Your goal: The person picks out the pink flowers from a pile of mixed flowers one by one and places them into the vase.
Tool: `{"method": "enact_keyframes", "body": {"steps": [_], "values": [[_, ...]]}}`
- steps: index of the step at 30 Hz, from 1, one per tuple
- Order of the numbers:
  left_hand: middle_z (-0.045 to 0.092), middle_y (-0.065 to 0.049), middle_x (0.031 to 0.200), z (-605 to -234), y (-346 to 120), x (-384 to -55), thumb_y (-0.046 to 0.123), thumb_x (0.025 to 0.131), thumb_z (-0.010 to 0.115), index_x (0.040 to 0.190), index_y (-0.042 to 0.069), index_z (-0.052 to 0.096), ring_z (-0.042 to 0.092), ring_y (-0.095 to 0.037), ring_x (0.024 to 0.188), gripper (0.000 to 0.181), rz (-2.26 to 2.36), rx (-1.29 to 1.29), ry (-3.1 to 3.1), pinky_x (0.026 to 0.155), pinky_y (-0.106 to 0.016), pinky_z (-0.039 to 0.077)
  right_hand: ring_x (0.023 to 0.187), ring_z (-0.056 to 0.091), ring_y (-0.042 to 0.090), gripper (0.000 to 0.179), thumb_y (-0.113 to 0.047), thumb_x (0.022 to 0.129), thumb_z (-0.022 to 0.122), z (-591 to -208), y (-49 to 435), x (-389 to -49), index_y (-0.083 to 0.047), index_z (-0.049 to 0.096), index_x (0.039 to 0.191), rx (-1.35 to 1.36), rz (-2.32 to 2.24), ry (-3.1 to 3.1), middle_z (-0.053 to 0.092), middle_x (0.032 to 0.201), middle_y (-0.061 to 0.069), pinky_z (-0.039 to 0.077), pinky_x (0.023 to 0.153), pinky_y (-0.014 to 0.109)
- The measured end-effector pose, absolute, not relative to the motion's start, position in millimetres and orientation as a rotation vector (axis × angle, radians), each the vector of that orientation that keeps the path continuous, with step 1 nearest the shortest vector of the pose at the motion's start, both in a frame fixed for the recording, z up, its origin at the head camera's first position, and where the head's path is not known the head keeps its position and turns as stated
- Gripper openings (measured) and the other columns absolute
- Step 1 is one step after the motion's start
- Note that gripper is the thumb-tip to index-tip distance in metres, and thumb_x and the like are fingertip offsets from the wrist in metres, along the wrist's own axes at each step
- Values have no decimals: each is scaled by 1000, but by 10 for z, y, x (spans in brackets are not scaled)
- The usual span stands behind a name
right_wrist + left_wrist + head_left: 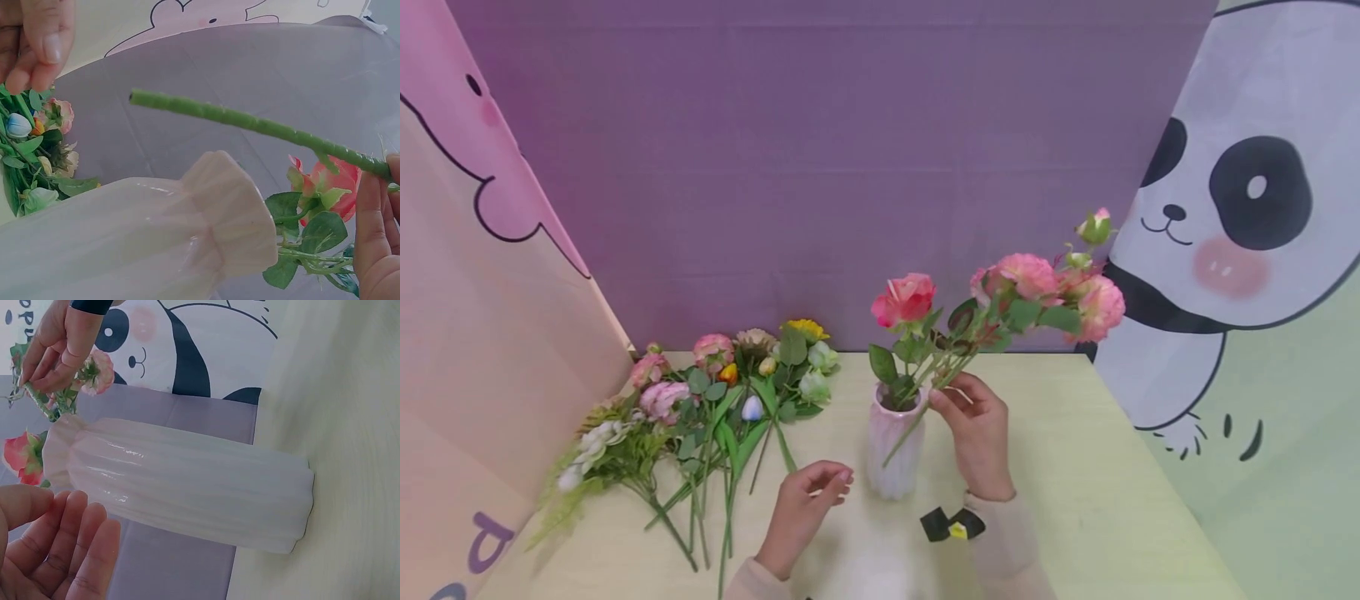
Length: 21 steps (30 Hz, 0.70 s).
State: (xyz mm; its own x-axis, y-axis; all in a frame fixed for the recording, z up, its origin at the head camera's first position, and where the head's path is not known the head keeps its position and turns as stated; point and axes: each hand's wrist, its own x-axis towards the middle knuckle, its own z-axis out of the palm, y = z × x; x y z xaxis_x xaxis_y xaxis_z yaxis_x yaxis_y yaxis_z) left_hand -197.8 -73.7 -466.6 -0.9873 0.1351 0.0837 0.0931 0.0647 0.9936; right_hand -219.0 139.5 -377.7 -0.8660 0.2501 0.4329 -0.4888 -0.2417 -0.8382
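A white fluted vase [895, 450] stands on the table with a coral-pink rose [904, 300] upright in it. My right hand [977, 429] pinches the green stem [250, 122] of a spray of pink blooms [1030, 279] beside the vase's rim. The spray leans right, and its stem's lower end points down to the left, outside the vase and across its front in the head view. My left hand [808, 508], fingers loosely bent, holds nothing left of the vase; its fingertips [94, 534] also show near the vase in the left wrist view.
Several artificial flowers [730, 392] lie piled on the table's left side, stems toward me. A small black piece with a yellow patch [957, 528] shows by my right wrist. A purple cloth [835, 167] hangs behind, and a panda-printed panel [1247, 250] stands at right.
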Motion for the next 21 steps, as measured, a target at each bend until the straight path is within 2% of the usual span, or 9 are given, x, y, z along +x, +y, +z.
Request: {"method": "enact_keyframes", "body": {"steps": [10,21], "values": [[68,-17,92,-4690,-814,-2019,8,89,64,97,-4,67,66,-20,78,15,2164,169,2297,67,-25,57,76,65,13,30,18,80,62,-3638,1469,-2305,-10,67,90,282,2148,-1474,68,87,0,57,73,28],[68,-17,96,-4683,-975,-2081,12,90,63,100,-2,66,65,-19,82,18,2103,75,2365,69,-23,56,78,66,15,31,21,80,59,-3500,1605,-2389,-8,68,86,284,2175,-1330,67,85,3,58,72,28]]}}
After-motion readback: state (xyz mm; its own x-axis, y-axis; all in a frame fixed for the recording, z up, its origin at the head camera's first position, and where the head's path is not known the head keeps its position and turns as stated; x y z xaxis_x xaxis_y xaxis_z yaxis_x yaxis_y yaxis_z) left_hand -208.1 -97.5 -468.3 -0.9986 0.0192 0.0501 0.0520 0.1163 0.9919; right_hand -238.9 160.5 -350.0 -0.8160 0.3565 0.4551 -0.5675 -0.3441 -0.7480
